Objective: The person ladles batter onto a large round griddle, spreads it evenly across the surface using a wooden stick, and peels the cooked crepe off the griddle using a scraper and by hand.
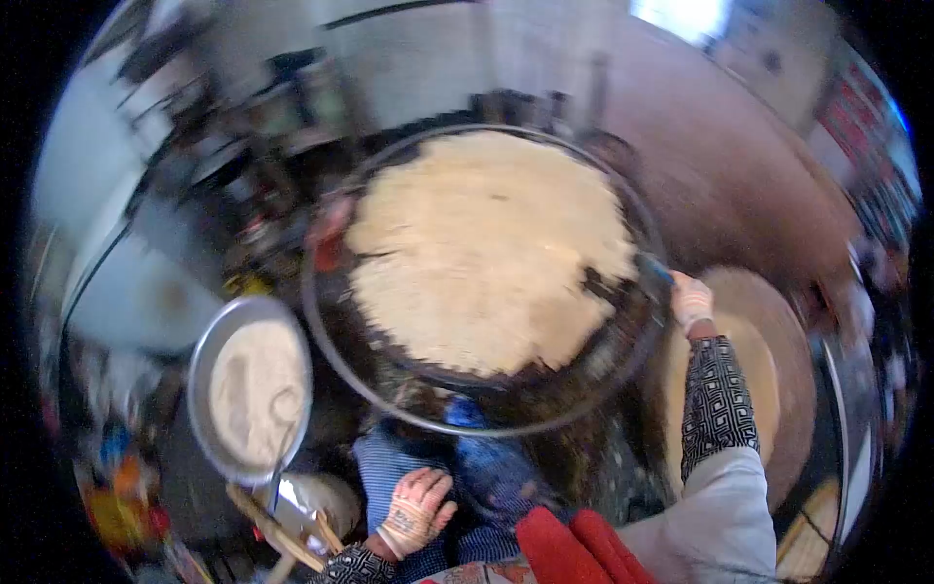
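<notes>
A wide round griddle with a metal rim (pixel 467 426) bears a large, pale, uneven sheet of batter (pixel 486 243), with dark bare patches near its right edge. My right hand (pixel 691 298), in a light glove, is closed round the blue handle of a tool (pixel 658 270) at the griddle's right rim; the tool's far end is blurred. Gloved too, my left hand (pixel 418 508) rests on the striped cloth over my leg, fingers spread and holding nothing. On the left, a metal basin (pixel 199 389) holds pale batter and a ladle (pixel 283 438).
A large brown tub (pixel 793 389) with pale liquid stands at the right, under my right forearm. Wooden sticks (pixel 277 530) lie beside a pale container (pixel 326 501) at lower left. Blurred clutter lines the left and back. A brown surface (pixel 739 165) extends at upper right.
</notes>
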`<state>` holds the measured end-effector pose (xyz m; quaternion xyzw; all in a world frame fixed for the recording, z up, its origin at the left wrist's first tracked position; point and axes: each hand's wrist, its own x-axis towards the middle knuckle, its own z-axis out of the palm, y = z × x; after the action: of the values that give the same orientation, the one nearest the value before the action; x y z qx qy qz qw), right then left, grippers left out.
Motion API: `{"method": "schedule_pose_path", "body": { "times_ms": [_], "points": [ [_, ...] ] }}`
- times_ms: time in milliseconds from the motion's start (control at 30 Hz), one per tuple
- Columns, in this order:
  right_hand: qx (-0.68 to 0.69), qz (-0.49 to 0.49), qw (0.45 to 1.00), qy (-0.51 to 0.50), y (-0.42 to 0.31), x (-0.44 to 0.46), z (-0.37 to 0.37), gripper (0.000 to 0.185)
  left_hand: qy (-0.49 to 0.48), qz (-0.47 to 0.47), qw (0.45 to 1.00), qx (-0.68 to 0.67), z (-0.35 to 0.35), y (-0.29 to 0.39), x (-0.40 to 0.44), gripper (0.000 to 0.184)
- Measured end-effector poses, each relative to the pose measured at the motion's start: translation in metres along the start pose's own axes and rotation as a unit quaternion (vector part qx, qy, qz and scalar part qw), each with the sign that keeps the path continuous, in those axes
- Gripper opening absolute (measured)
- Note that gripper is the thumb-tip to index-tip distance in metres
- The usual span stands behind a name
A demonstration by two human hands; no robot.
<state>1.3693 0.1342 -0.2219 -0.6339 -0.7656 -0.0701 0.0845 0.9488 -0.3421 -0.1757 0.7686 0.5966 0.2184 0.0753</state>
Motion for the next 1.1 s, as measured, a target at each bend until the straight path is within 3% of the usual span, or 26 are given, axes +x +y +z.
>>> {"method": "schedule_pose_path", "body": {
  "times_ms": [67, 133, 167, 233, 267, 300, 400, 433, 467, 533, 567, 633, 667, 700, 767, 867, 900, 1000, 1100],
  "points": [
    [0.155, 0.020, 0.984, 0.089, 0.077, -0.126, 0.019, 0.030, -0.047, 0.046, 0.998, -0.023, 0.010, 0.021, 0.014, 0.050],
    [0.218, 0.017, 0.959, 0.180, 0.084, -0.263, -0.037, 0.036, -0.064, 0.077, 0.993, 0.064, 0.010, 0.051, 0.035, 0.049],
    [0.132, -0.034, 0.973, 0.186, 0.083, -0.330, -0.081, 0.037, -0.012, 0.067, 0.991, 0.115, 0.014, 0.064, 0.037, 0.048],
    [0.083, -0.047, 0.990, 0.100, 0.113, -0.464, -0.075, 0.043, 0.049, 0.035, 0.981, 0.182, 0.010, 0.060, 0.042, 0.037],
    [0.091, -0.037, 0.987, 0.123, 0.124, -0.527, -0.070, 0.044, 0.099, 0.015, 0.975, 0.197, 0.017, 0.039, 0.035, 0.033],
    [0.097, -0.033, 0.983, 0.152, 0.135, -0.584, -0.066, 0.045, 0.080, -0.059, 0.972, 0.211, 0.020, 0.030, 0.030, 0.032],
    [0.110, 0.196, 0.972, 0.072, 0.202, -0.749, -0.037, 0.049, 0.007, -0.006, 0.953, 0.304, 0.068, 0.055, 0.006, 0.034],
    [0.077, 0.245, 0.962, 0.093, 0.119, -0.741, -0.058, 0.050, 0.002, 0.010, 0.953, 0.304, 0.017, -0.045, -0.022, 0.035],
    [0.054, 0.329, 0.938, 0.097, 0.139, -0.763, -0.048, 0.046, -0.043, -0.039, 0.948, 0.313, 0.024, -0.036, -0.022, 0.034],
    [0.025, 0.488, 0.866, 0.110, 0.176, -0.800, -0.022, 0.037, -0.127, -0.170, 0.930, 0.300, 0.030, 0.004, -0.018, 0.032],
    [0.005, 0.528, 0.840, 0.122, 0.200, -0.809, -0.015, 0.037, -0.102, -0.173, 0.919, 0.338, 0.033, 0.032, -0.028, 0.031],
    [-0.026, 0.593, 0.797, 0.115, 0.227, -0.812, 0.005, 0.038, -0.077, -0.171, 0.942, 0.279, 0.031, 0.100, -0.023, 0.030],
    [-0.033, 0.620, 0.782, 0.046, 0.227, -0.798, 0.012, 0.044, -0.067, -0.148, 0.950, 0.266, 0.025, 0.132, -0.012, 0.030],
    [-0.078, 0.573, 0.816, 0.013, 0.249, -0.823, 0.086, 0.057, -0.039, -0.186, 0.953, 0.236, 0.027, 0.168, 0.000, 0.033],
    [-0.122, 0.573, 0.810, -0.013, 0.242, -0.840, 0.091, 0.060, -0.035, -0.168, 0.971, 0.169, 0.016, 0.254, -0.014, 0.044],
    [-0.150, 0.565, 0.811, -0.031, 0.300, -0.878, 0.092, 0.065, -0.009, 0.041, 0.990, 0.134, 0.024, 0.310, -0.084, 0.051],
    [-0.126, 0.534, 0.835, -0.041, 0.303, -0.879, 0.074, 0.053, 0.022, 0.098, 0.988, 0.116, 0.012, 0.296, -0.079, 0.049],
    [-0.017, 0.429, 0.901, -0.058, 0.224, -0.840, 0.054, 0.048, 0.062, 0.064, 0.992, 0.095, -0.028, 0.229, -0.109, 0.045],
    [0.147, 0.331, 0.926, -0.109, 0.116, -0.812, 0.046, 0.043, 0.074, -0.082, 0.988, 0.108, -0.087, 0.181, -0.153, 0.043]
  ]
}}
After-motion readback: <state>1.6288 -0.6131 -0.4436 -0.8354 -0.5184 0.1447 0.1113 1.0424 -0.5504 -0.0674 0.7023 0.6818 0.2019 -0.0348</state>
